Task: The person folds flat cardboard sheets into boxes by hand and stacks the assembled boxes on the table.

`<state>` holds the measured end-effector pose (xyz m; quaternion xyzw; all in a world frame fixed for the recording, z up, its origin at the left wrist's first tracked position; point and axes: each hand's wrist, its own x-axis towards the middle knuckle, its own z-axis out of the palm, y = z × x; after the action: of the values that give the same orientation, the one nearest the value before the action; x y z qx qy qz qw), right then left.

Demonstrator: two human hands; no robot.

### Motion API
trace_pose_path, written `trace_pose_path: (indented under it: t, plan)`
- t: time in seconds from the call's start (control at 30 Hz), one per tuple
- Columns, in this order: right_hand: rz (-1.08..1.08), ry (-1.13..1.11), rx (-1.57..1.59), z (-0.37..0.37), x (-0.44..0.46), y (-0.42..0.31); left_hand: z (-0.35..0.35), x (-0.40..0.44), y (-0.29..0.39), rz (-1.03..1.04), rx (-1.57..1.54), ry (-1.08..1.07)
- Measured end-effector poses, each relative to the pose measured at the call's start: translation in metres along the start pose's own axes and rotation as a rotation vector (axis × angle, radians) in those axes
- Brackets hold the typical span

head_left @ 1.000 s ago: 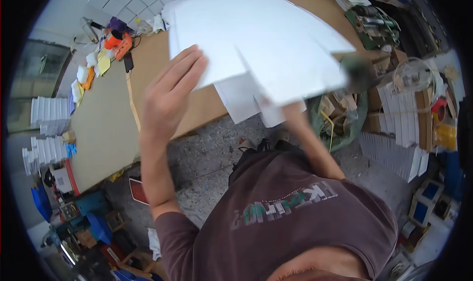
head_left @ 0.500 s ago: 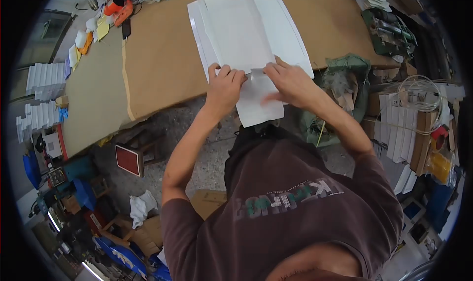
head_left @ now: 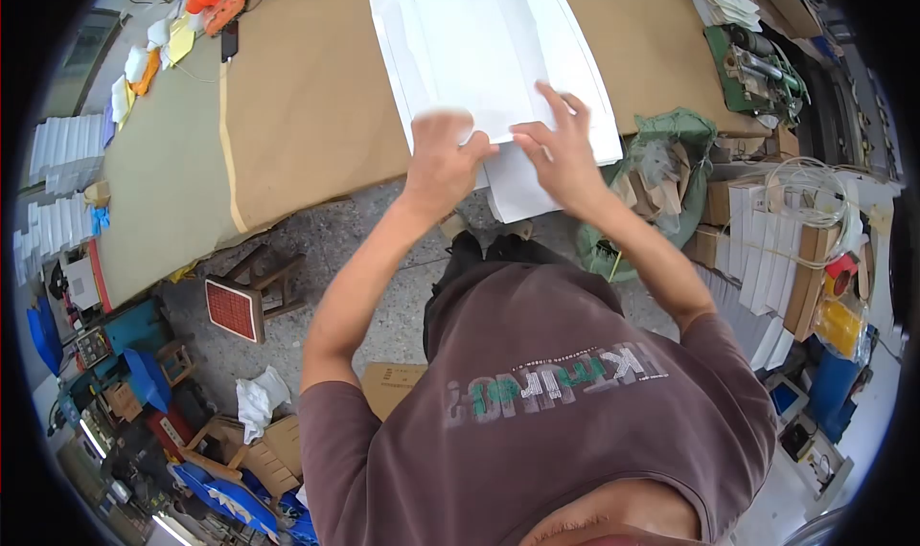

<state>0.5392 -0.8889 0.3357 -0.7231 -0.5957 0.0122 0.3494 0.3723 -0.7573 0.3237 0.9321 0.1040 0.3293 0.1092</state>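
Note:
White paper sheets point(head_left: 470, 57) lie stacked at the table's front edge, the upper one with folded long sides. A narrower paper flap point(head_left: 522, 192) hangs past the edge towards my body. My left hand point(head_left: 439, 163) is at the left of the near fold, its thumb and bent index finger at the paper's edge; its other fingers are blurred. Close by on the right, my right hand point(head_left: 567, 158) pinches the same fold between thumb and index finger, with the other fingers raised and spread above the paper.
The brown-covered table point(head_left: 307, 96) runs to the left, with a dark phone point(head_left: 229, 41) on it. A green machine point(head_left: 757, 72) is at the right. Below the table's edge are a green sack point(head_left: 685, 144) and a red-topped stool point(head_left: 234, 308). Stacked white boards point(head_left: 762, 249) stand at right.
Both hands have moved along the near fold. My right hand's outer fingers have lifted and spread upward. The hanging flap sits higher and further right in view; the camera view has shifted slightly.

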Motion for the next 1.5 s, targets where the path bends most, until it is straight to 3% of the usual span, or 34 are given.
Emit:
trace_pose_path:
  t: [0.07,0.17,0.27,0.3,0.33,0.37,0.4,0.47,0.5,0.57,0.67,0.7,0.73,0.8,0.87,0.93,1.0,1.07,1.13,1.23,1.27,1.3,1.37,1.43,1.5]
  plan:
    - [-0.018,0.134,-0.278,0.005,-0.008,-0.013,0.007,0.002,0.013,-0.091,0.054,0.044]
    - [0.083,0.17,-0.308,0.0,-0.013,-0.018,0.008,-0.005,0.035,-0.143,0.045,0.114]
    - [0.109,-0.066,-0.101,-0.038,-0.067,-0.044,-0.028,-0.037,0.079,-0.145,-0.149,0.022]
    - [0.095,-0.201,-0.046,-0.062,-0.071,-0.052,-0.043,-0.056,0.09,-0.188,-0.202,-0.151]
    - [0.177,-0.444,0.135,-0.082,-0.074,-0.039,-0.057,-0.057,0.087,-0.229,-0.285,-0.183]
    - [0.355,-0.502,0.241,-0.096,-0.058,-0.029,-0.073,-0.052,0.079,-0.267,-0.364,-0.216]
    - [0.26,-0.468,0.173,-0.096,-0.042,0.003,-0.085,-0.034,0.059,-0.348,-0.38,-0.207]
    - [0.249,0.025,0.144,-0.052,0.022,0.041,-0.059,0.008,0.005,-0.514,-0.384,-0.027]
    - [0.267,0.049,0.346,-0.017,0.058,0.061,-0.032,0.032,-0.028,-0.591,-0.374,0.137]
    - [0.325,-0.003,0.687,0.034,0.113,0.089,0.0,0.073,-0.074,-0.976,-1.183,0.123]
    - [0.142,0.131,1.007,-0.008,0.114,0.05,0.014,0.068,-0.066,-0.754,-1.295,0.45]
    - [-0.043,0.139,0.961,-0.023,0.117,0.047,-0.012,0.072,-0.058,-0.519,-1.656,0.363]
    - [-0.209,0.147,0.916,-0.037,0.11,0.047,-0.033,0.083,-0.027,-0.504,-1.502,0.363]
    - [-0.215,0.099,0.825,-0.038,0.089,0.038,-0.027,0.088,-0.002,-0.387,-1.18,0.301]
    - [0.004,0.009,0.716,-0.018,0.087,0.032,-0.016,0.08,0.002,-0.345,-0.992,0.21]
    - [0.253,0.053,0.907,0.009,0.07,0.044,0.034,0.055,-0.032,-0.479,-0.953,0.073]
    - [0.526,-0.065,1.091,0.024,0.064,0.059,0.071,0.042,-0.052,-0.563,-0.902,0.055]
    - [0.572,-0.108,1.246,0.016,0.073,0.072,0.071,0.048,-0.053,-0.568,-0.998,0.043]
    - [0.324,0.027,1.215,0.007,0.074,0.077,0.043,0.055,-0.041,-0.498,-1.234,0.01]
    - [0.143,0.391,1.198,-0.024,0.091,0.028,0.002,0.085,-0.039,-0.224,-1.014,0.109]
    - [0.123,0.5,1.208,-0.031,0.098,0.017,-0.012,0.097,-0.027,-0.197,-0.883,0.293]
    - [0.148,0.568,1.263,-0.033,0.108,0.014,-0.02,0.109,-0.012,-0.374,-1.272,0.527]
    - [0.18,0.286,1.142,-0.033,0.128,0.03,0.015,0.101,-0.059,-0.474,-1.133,0.549]
    - [0.183,-0.387,0.726,-0.02,0.15,0.075,0.034,0.101,-0.104,-0.488,-0.92,-0.001]
    - [0.092,-0.491,0.282,-0.002,0.153,0.077,0.035,0.113,-0.115,-0.403,-0.556,-0.432]
